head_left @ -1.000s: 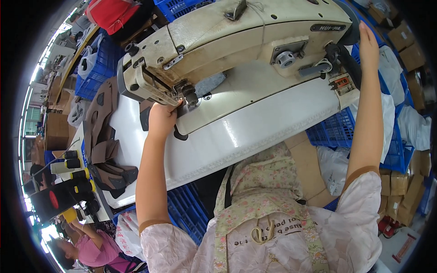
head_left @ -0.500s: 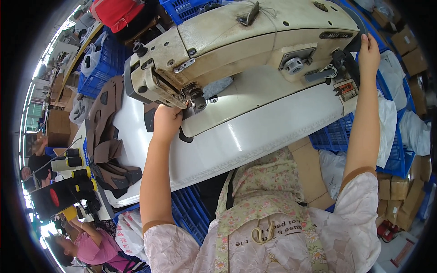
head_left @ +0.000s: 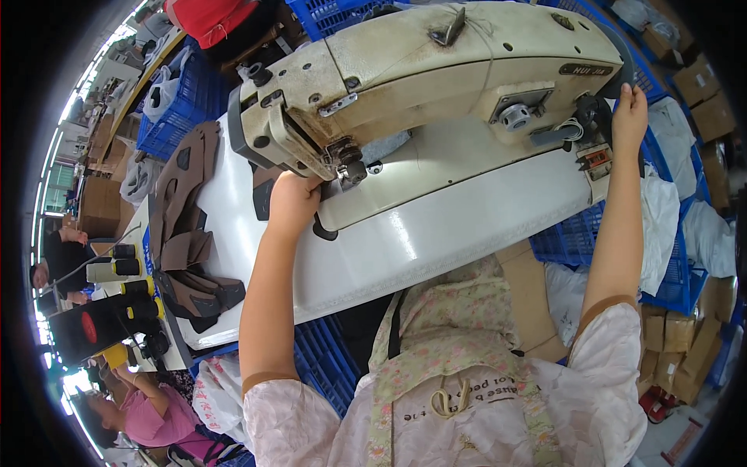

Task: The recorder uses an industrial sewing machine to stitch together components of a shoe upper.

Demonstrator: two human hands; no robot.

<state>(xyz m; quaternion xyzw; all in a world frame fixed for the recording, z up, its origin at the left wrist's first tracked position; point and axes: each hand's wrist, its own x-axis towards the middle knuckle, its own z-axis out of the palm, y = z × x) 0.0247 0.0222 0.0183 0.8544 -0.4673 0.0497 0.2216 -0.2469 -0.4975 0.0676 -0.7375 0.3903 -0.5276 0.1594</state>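
Note:
A cream sewing machine [head_left: 405,86] stands on a white table. My left hand [head_left: 294,201] is at its needle end, fingers curled in beside the presser foot [head_left: 354,170]. A brown fabric piece with a dark patch [head_left: 264,191] shows next to that hand, which appears to pinch it; the fingertips are partly hidden under the machine head. My right hand [head_left: 630,113] is closed round the near side of the dark handwheel [head_left: 618,66] at the machine's right end.
Brown cut pieces [head_left: 183,202] lie heaped along the table's left edge. Blue crates [head_left: 183,97] stand around the table, some with white bags. Thread cones [head_left: 128,268] stand at the left, by another dark machine [head_left: 85,327]. A person in pink [head_left: 159,416] sits lower left.
My right hand has slid down the handwheel toward me. The whole view has shifted slightly, so the machine appears farther right. My left hand stays by the presser foot.

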